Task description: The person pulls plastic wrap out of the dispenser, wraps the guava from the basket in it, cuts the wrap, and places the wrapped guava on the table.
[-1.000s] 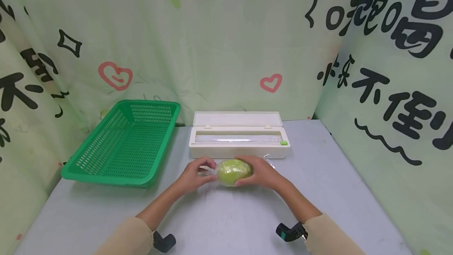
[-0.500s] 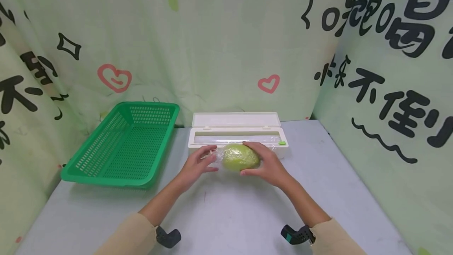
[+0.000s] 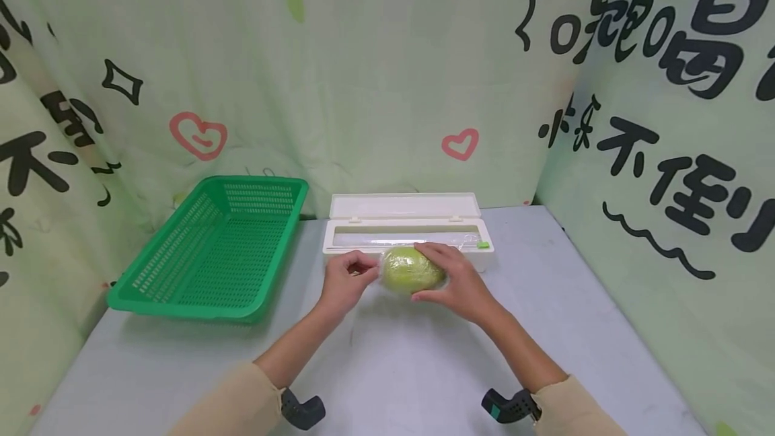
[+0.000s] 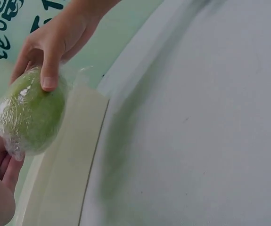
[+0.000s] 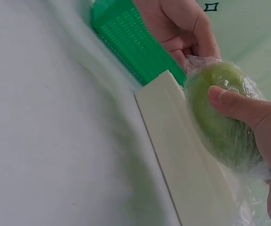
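A green oval fruit [image 3: 412, 269], wrapped in shiny cling film, is held up off the table in front of the white film box. My right hand [image 3: 458, 282] grips its right end, the thumb [image 5: 236, 104] lying across the near side. At the other end my left hand [image 3: 346, 282] pinches the gathered cling film [image 4: 13, 147] with curled fingers. Loose film [image 5: 244, 209] hangs from the right end of the fruit in the right wrist view. Part of the fruit is hidden under the right fingers.
Behind the hands stands the white cling film box [image 3: 408, 247], its lid [image 3: 404, 205] raised, a roll of film inside and a green slider [image 3: 483, 245] at the right. A green plastic basket [image 3: 254, 274] sits at the left on the pale table [image 3: 412, 375]. Printed curtains enclose the table.
Both hands have lifted the fruit up and slightly right, toward the box. My left fingers loosened, then closed again on the film at the fruit's left end.
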`<state>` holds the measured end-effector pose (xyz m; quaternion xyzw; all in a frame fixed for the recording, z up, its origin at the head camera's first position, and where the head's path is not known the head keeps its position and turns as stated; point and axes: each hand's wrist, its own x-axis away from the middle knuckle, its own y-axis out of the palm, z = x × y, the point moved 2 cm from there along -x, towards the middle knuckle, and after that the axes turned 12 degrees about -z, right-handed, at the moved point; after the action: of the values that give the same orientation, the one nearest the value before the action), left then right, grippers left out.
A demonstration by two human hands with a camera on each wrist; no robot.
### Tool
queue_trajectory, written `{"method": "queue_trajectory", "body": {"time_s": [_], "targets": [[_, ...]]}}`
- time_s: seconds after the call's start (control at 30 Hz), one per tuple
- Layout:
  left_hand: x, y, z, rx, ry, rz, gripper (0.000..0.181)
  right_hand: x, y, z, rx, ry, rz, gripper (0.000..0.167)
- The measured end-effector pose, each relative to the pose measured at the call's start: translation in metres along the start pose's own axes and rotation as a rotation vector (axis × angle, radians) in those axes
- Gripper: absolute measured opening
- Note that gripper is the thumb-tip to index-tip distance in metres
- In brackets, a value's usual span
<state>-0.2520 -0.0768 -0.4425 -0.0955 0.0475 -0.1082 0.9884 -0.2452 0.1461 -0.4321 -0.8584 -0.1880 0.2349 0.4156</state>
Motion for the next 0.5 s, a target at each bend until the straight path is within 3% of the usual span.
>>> {"method": "queue_trajectory", "body": {"time_s": [0.13,0.37,0.5], "targets": [[-0.001,0.004,0.007,-0.015,0.102,-0.015,0.012,0.0,-0.007,0.003,-0.032,0.015,0.03,0.088],[0.002,0.005,0.013,0.083,0.243,-0.23,0.046,0.001,-0.022,0.012,-0.145,0.069,0.05,0.087],[0.001,0.003,0.011,0.062,0.304,-0.222,0.042,0.002,-0.028,0.017,-0.183,0.087,-0.009,0.087]]}}
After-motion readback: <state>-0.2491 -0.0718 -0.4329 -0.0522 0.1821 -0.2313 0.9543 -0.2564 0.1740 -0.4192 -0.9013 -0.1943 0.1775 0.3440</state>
